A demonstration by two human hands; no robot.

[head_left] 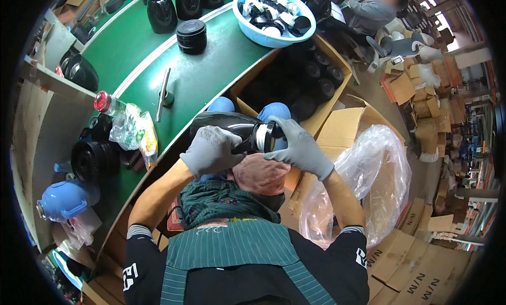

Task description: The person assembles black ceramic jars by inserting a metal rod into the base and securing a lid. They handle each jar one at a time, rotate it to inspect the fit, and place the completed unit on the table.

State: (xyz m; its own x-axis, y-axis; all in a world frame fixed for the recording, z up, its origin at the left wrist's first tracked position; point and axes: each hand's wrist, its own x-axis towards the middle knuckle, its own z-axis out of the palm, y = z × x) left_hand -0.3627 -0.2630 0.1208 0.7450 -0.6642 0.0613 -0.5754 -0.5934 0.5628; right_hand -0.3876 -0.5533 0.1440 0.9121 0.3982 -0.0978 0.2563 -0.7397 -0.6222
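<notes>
Black bottle (229, 121): held on its side above the seated person's lap, neck end pointing right. Used below as reference for all positions.

Left hand (213, 148), grey-gloved: closed around the bottle's body on the near side. Right hand (300, 148), grey-gloved: fingers curled about the black-and-white cap (262, 138) at the bottle's neck end. Cannot tell whether the cap is fully seated; fingers cover part of it.

Nearer the person than the bottle: pink cloth (258, 174) on the lap.

Left of and beyond the bottle: green counter (132, 86), carrying a metal rod (163, 97) and, farther off, a stack of black round pieces (191, 37).

Beyond the bottle, at the counter's edge: light-blue basin (266, 40), heaped with white and black caps (271, 12).

Right of and beyond the bottle: cardboard box (331, 105) holding dark round-topped items (312, 69). Right of the bottle, nearer the person: clear plastic bag (382, 160), crumpled, in an opened carton.
</notes>
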